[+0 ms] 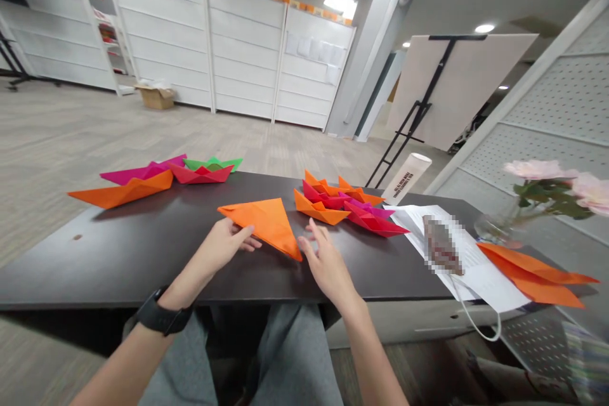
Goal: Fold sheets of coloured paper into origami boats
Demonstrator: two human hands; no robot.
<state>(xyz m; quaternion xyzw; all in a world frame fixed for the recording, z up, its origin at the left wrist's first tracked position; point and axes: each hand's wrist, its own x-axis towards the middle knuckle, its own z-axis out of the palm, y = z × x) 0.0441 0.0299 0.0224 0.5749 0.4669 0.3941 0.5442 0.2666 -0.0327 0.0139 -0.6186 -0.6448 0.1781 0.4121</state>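
the left hand, a black watch on its wrist, and the right hand rest near the worktop's near edge, either side of one orange paper triangle, which lies between them within reach of both. the left fingers sit loosely together against its edge, pinching nothing; the right fingers spread just beside its lower tip. along the far edge, left, lie four paper boats: orange, magenta, red, green. right of centre, a cluster of paper boats overlaps, at least four, too bunched to count exactly. toward the right edge lie papers and one folded orange sheet.
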